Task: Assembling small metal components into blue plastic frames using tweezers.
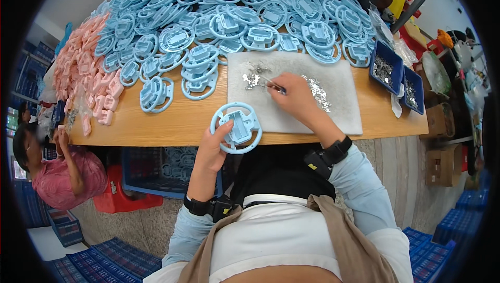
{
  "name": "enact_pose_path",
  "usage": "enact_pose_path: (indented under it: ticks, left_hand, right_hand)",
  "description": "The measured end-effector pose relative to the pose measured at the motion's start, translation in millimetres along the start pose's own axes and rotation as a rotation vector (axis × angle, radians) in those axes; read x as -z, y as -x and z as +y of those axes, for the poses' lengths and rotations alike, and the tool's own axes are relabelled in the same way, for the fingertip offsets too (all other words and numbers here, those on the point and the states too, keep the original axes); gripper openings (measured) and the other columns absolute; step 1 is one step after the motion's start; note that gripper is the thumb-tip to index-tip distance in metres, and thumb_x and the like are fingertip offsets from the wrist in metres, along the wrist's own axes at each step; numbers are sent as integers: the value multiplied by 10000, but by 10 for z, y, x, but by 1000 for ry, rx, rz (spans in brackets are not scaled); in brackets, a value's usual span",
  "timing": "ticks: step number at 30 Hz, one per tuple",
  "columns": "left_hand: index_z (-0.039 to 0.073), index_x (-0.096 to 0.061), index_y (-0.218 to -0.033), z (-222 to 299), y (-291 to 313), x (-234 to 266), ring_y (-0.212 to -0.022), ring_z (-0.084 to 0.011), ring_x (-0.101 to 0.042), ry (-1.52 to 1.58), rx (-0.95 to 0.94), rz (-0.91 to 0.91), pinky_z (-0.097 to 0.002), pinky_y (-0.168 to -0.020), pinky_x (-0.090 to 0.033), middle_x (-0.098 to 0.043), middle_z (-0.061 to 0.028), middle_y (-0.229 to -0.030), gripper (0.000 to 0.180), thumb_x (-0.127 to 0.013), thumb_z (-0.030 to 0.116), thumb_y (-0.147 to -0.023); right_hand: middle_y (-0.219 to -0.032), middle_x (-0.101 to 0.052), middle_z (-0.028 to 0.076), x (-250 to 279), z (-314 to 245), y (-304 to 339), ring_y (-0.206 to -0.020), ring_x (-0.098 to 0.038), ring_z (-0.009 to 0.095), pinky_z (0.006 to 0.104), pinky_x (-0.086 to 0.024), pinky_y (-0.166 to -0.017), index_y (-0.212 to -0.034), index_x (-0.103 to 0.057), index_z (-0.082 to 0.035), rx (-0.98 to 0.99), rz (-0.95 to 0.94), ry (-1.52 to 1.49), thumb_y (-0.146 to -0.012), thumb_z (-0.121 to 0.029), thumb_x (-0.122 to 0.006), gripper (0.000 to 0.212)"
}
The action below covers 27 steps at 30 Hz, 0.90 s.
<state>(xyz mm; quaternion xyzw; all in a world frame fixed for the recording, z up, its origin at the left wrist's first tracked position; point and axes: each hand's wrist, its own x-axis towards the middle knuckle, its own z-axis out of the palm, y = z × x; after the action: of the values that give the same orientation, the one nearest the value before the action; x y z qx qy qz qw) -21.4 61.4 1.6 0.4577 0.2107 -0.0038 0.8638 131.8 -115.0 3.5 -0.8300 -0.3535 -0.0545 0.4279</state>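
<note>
My left hand [212,145] grips a light blue plastic toy steering wheel [240,128], its open rectangular recess facing up, just off the table's front edge. In my right hand [295,95] is a slim metal tool that looks like tweezers [269,80], mostly hidden by the closed fingers. Its tip points at a small heap of shiny metal pieces [252,79] on a pale grey mat [341,103]. A second heap of silvery pieces [316,94] lies right of that hand, partly behind it.
Blue wheel parts [224,25] pile high across the wooden table [192,121]; pink plastic parts [88,64] heap at left. Two dark blue bins [386,67] of metal pieces stand at right. A blue crate [148,171] sits below the table. Another person [67,173] works at far left.
</note>
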Motion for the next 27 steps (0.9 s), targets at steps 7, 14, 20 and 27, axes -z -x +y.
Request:
enact_pose_path:
  ticks: [7,14,20,27]
  left_hand:
    - [25,-529,-1092,-28,24,34,-812,-101,-603,8,-2,48,-217,-643,-491,-606,-47,-945,356,-648,196,-804]
    - [39,-548,-1076,-44,-8,37,-772,-68,-584,-30,5,20,-192,-584,-457,-602,-17,-912,319,-636,202,-816]
    - [25,-540,-1093,-28,7,69,-780,-86,-596,-10,7,5,-206,-624,-471,-611,-31,-930,334,-633,189,-818]
    - [36,-586,-1034,-120,9,-16,-745,-79,-582,-80,-71,-1,-234,-614,-472,-619,-16,-868,286,-636,208,-811]
  right_hand:
    - [-842,-567,101,-347,-122,-287,-733,-579,302,396,-463,-635,-819,-659,-65,-12,-10,114,-731,-119,-602,118]
    - [-805,-600,137,-382,-87,-538,-737,-588,319,392,-467,-652,-797,-660,-49,-35,-208,307,-726,-137,-600,128]
    - [-796,-624,226,-429,-97,-801,-781,-617,361,431,-490,-721,-756,-649,0,-167,-385,368,-662,-105,-601,149]
    - [-707,-576,140,-261,-150,-615,-655,-558,297,360,-431,-597,-729,-584,8,127,-187,130,-649,-119,-620,154]
